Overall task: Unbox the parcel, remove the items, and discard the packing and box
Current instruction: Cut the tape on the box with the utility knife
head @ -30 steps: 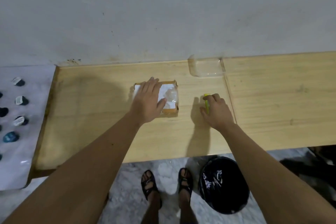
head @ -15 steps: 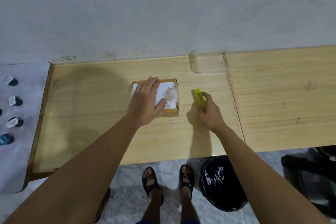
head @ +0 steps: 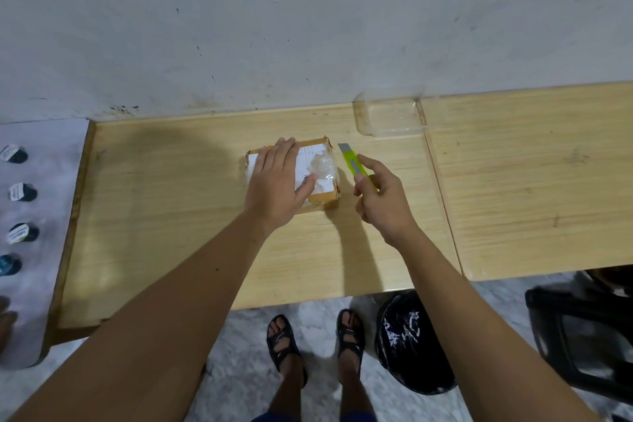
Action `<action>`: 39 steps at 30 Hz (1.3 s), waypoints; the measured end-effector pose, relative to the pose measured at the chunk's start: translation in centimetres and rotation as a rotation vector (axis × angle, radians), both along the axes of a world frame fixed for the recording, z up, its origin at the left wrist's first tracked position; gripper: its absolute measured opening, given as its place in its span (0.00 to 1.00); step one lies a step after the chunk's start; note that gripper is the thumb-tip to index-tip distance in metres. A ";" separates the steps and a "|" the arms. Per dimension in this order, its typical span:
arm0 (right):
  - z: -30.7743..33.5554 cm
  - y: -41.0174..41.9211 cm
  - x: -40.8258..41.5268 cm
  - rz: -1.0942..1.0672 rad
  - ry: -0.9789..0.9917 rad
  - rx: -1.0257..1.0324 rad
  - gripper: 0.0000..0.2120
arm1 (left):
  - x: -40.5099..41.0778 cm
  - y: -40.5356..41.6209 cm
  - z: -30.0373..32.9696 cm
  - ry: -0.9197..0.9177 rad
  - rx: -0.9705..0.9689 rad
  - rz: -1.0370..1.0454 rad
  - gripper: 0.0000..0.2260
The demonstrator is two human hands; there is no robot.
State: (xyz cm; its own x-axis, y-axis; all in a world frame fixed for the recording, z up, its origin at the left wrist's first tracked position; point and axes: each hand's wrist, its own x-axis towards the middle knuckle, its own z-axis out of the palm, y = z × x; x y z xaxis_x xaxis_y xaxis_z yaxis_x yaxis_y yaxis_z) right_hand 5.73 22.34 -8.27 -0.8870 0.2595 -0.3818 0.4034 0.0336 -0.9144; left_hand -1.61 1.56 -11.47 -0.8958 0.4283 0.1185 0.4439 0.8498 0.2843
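A small brown cardboard parcel with a white label and clear tape lies in the middle of the wooden table. My left hand rests flat on top of it, fingers straight, and covers its left half. My right hand grips a yellow-green utility knife just right of the parcel. The knife's blade is out and points away from me, near the parcel's far right corner.
A clear plastic tray sits at the back of the table by the wall. A bin lined with a black bag stands on the floor by my feet. Several small dark jars lie on white paper at the left. A dark stool stands at the right.
My right hand lifted the knife off the table and brought it up beside the parcel, blade now showing. My left hand stayed pressed on the parcel.
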 end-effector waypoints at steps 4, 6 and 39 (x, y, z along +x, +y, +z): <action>0.0 -0.4 0.3 0.026 -0.001 0.228 0.15 | 0.1 -0.1 -0.4 0.027 -0.002 -0.007 0.30; 0.1 -0.7 0.4 0.055 0.003 0.271 0.16 | 0.1 -0.1 -0.6 0.032 0.003 -0.010 0.30; 2.1 -1.2 -0.4 0.297 -0.056 0.653 0.20 | 0.1 0.7 -0.2 -0.004 -0.202 0.006 0.32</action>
State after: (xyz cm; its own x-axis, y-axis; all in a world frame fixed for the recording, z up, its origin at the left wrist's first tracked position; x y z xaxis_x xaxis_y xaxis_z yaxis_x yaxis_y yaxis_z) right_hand 5.35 21.09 -6.19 -0.9394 0.2010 -0.2777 0.3377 0.6820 -0.6487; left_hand -1.54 2.21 -11.69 -0.8988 0.4376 0.0268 0.4378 0.8924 0.1092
